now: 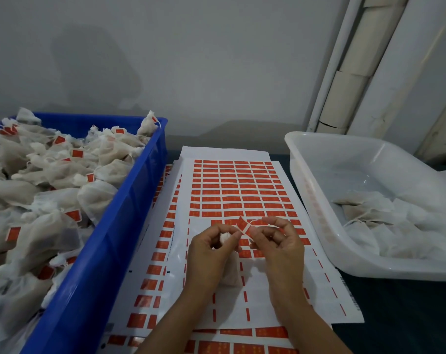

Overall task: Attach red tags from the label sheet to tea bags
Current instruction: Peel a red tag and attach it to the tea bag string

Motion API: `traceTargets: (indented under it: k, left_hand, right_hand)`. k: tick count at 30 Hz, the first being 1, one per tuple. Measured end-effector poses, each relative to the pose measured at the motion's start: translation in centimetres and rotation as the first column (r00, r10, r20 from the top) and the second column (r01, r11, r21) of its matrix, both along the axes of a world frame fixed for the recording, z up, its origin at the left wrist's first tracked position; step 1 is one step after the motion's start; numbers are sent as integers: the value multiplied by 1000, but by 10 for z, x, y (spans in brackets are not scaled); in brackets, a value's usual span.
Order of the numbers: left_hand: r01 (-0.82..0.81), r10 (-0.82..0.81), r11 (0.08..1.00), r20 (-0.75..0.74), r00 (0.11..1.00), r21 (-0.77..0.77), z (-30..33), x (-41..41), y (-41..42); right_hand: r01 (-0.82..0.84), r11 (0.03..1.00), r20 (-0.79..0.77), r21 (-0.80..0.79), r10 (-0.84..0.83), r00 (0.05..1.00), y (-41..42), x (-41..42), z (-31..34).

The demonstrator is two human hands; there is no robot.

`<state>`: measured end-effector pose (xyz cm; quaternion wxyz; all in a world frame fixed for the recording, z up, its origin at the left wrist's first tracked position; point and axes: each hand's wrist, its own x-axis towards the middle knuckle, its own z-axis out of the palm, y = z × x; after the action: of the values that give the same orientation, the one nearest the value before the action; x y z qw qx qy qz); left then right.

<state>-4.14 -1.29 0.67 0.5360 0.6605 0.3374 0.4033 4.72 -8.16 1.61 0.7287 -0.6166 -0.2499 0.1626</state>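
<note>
Tagging step, right in the middle of it: on the head view the left hand is curled round the gathered top of a tea bag, whose body hangs below the fist over the label sheet, while the right hand pinches a red tag between thumb and forefinger, lifted clear of the sheet and half folded. Both grips are closed on their loads, then, meeting over the sheet's middle. My read is that the tag wants folding shut over the bag's string, which is too fine to make out here, and pressed flat so the sticky faces meet squarely. After that the bag likely goes into the blue crate at the table's left edge, already heaped with tagged bags right up to its rim, so it must be dropped on top, not pushed in. The white tub at the right edge holds untagged bags low down, with a tall wall to reach over. Open room lies only along the sheet between the two.
</note>
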Motion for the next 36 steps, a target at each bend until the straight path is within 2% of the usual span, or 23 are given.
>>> traceTargets:
  k: [23, 36]
  left_hand:
    - [-7, 7, 1000, -10, 1000, -6, 0, 1, -1]
    - [21, -18, 998, 47, 999, -54, 0, 1, -1]
  right_hand:
    - [22, 1000, -11, -16, -22, 1000, 1, 0, -6]
    - [37, 999, -28, -28, -38, 999, 1, 0, -4]
